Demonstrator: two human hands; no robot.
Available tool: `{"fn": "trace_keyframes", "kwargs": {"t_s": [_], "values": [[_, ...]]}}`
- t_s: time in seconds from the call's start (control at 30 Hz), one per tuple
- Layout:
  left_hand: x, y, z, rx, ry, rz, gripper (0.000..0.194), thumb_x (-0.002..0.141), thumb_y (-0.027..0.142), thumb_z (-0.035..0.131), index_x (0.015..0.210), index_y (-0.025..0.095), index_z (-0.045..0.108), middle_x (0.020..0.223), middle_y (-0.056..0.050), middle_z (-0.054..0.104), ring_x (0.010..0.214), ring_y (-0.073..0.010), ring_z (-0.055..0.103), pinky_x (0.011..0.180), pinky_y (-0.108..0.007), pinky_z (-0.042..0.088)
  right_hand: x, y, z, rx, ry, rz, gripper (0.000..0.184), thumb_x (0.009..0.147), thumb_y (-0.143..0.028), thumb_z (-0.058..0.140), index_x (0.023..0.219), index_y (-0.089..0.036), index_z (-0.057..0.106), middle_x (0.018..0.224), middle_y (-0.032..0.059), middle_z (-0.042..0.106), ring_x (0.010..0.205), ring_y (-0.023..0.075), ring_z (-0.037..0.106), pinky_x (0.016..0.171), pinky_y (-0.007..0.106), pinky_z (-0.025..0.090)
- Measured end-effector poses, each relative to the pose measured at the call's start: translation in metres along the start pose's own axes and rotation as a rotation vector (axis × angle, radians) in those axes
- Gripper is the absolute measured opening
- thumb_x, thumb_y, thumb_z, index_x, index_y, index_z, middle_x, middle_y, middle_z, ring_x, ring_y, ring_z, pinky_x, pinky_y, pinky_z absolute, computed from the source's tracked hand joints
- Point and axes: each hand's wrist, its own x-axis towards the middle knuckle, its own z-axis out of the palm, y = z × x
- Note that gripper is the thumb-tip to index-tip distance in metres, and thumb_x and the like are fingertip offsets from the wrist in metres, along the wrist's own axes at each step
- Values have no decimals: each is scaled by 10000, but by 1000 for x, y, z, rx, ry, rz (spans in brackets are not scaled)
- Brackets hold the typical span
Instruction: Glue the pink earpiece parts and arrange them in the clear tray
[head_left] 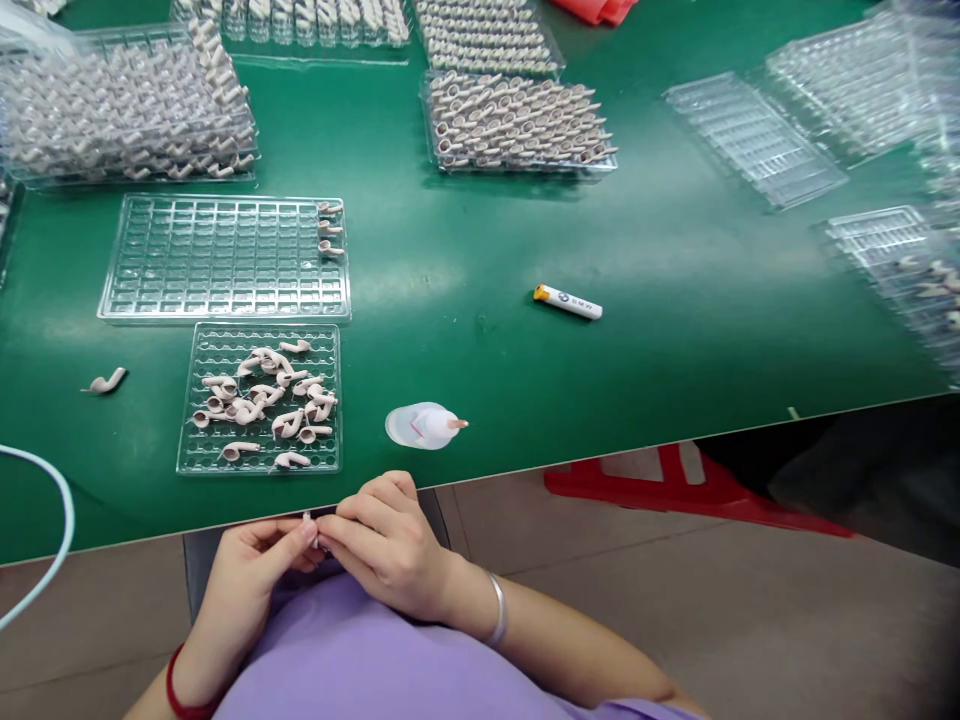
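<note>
A small pale piece (306,517), mostly hidden, is pinched between the left hand (255,562) and right hand (397,548), one whitish end poking out.

From afar I see parts (246,410) in the front tray (206,350), a bottle (418,426) right of it, a rear tray (225,260) behind it, a marker (570,303) farther right.

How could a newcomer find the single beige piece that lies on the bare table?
Look at the left part of the green table, close to its near edge. A squarish clear tray there holds scattered beige pieces; left of it lies the curved beige piece. Unlike those neighbours, it rests alone, directly on the tabletop.
</note>
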Motion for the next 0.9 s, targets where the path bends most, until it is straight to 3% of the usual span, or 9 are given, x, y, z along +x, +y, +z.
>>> {"fn": "trace_keyframes", "kwargs": {"t_s": [0.5, 0.9], "values": [[1, 9, 6, -29, 40, -22, 268, 600, 402, 836, 671, 151, 773, 626, -62, 714, 589, -150, 606, 607, -253, 507, -2, 2, 3, -8, 1, -2, 83, 885, -143, 610, 853, -174, 680, 672, -29, 639, 652, 111, 509, 680, 335, 290], [0, 7, 9, -43, 82, 59, 224, 603, 376, 832, 672, 170, 776, 626, -53, 716, 584, -144, 606, 595, -238, 512, -6, 1, 6, -4, 39, 28, 65, 896, -166, 619, 863, -188, 670, 664, -28, 655, 659, 111, 526, 683, 334, 321]]}}
